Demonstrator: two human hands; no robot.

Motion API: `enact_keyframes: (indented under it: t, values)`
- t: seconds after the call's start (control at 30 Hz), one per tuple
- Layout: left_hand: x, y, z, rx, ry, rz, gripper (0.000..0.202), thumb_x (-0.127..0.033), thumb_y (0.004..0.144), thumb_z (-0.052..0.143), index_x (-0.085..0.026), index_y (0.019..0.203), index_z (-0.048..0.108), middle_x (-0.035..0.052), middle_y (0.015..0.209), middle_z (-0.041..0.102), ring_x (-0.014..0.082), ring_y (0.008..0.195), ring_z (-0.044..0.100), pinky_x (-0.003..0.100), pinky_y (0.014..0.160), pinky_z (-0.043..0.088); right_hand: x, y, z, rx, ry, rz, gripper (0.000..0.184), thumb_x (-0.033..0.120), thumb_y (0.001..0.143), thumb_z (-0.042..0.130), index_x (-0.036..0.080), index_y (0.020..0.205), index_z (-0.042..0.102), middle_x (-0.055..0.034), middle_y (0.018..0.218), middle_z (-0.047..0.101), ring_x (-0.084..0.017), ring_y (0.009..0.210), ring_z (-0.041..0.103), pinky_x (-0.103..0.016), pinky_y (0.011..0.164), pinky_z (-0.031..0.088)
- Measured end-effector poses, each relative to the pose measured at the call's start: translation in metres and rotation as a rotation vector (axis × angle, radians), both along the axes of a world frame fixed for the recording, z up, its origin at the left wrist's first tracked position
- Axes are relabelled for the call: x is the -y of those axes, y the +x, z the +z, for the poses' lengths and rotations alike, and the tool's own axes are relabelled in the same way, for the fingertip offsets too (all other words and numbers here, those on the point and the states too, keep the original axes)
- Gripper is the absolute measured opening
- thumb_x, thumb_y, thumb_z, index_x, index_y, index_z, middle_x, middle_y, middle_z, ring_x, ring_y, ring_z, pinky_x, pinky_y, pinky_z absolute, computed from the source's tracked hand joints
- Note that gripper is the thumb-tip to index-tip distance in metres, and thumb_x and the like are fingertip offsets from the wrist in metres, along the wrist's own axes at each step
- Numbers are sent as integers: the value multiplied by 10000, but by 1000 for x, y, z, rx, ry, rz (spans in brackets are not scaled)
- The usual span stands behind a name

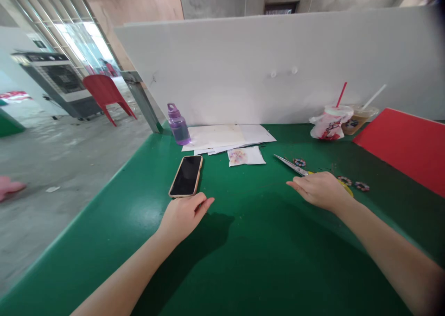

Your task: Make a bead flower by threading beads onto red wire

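Observation:
My left hand [181, 217] is curled, back up, just below a phone [187, 176] with a dark screen and tan case; its shadow falls to the right. Fingers are mostly hidden beneath it, and whether they hold anything does not show. My right hand [321, 189] is closed, thumb pointing left, in front of scissors [292, 164]. Their blades point up-left, and bits of yellow handle show behind the hand and wrist. I cannot tell whether it touches them. Around the scissors lie small beaded rings, one beside the blades [299, 162] and another at the right [362, 186].
A white packet [246, 156] lies before white paper sheets [225, 136]. Beside them stands a purple bottle [179, 126]. Drink cups with straws [332, 123] and a red board [406, 147] are at the right. A white partition [222, 70] closes off the green table's [257, 260] far side.

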State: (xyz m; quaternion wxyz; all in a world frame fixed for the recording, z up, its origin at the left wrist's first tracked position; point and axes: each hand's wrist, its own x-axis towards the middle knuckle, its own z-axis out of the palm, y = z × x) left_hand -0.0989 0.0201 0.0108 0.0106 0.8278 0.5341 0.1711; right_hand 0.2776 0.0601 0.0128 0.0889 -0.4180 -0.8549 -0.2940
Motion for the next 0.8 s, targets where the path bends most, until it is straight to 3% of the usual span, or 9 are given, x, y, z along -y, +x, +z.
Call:
enact_keyframes:
  t: [0.4, 0.8]
  values:
    - [-4, -4, -2, 26, -19, 115, 399, -459, 912, 362, -184, 661, 506, -22, 487, 503, 117, 441, 481, 224, 468, 240, -1, 6, 3, -14, 33, -10, 436, 399, 927, 406, 184, 569, 531, 3, 452, 555, -125, 437, 500, -281, 498, 163]
    - [-6, -7, 0, 34, -56, 146, 408, -475, 912, 347, -189, 653, 480, -28, 481, 474, 112, 425, 451, 218, 462, 239, -6, 17, 0, -1, 27, -52, 430, 414, 929, 392, 183, 605, 553, 5, 492, 595, -137, 464, 538, -285, 501, 154]
